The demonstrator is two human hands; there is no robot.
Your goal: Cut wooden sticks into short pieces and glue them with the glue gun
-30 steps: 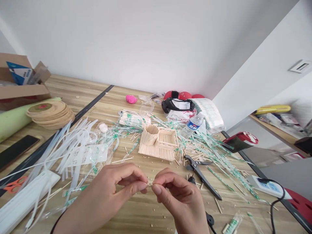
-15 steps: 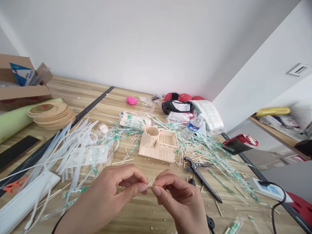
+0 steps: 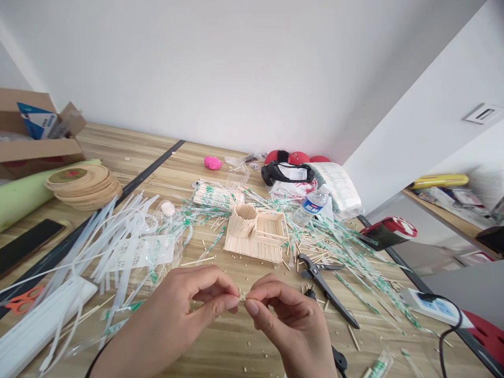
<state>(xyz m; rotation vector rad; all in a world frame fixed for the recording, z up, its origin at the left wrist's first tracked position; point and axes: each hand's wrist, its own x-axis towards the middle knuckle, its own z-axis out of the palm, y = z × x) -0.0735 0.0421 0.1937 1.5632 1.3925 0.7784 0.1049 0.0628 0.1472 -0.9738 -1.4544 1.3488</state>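
My left hand (image 3: 197,302) and my right hand (image 3: 287,315) meet fingertip to fingertip over the near middle of the table. Thumb and forefinger of each are pinched on a tiny pale wooden piece (image 3: 242,297), mostly hidden between the tips. Just beyond them stands a small model made of wooden sticks (image 3: 253,251), with a round cup-like part and a square walled frame on a flat stick base. To the right of it lie black-handled pruning shears (image 3: 328,289), their jaws apart. Small wooden bits are scattered under my hands.
Clear glue sticks (image 3: 118,236) and orange scissors (image 3: 24,300) lie left. Loose wooden sticks (image 3: 315,249) and green-printed wrappers cover the right, near a water bottle (image 3: 313,206). A power strip (image 3: 437,307) with a black cable sits at the right edge. Behind are pink yarn (image 3: 213,163) and a headset strap.
Both hands stay in nearly the same place, still pinching the tiny piece. The fingertips have shifted only slightly; the model and tools have not moved.
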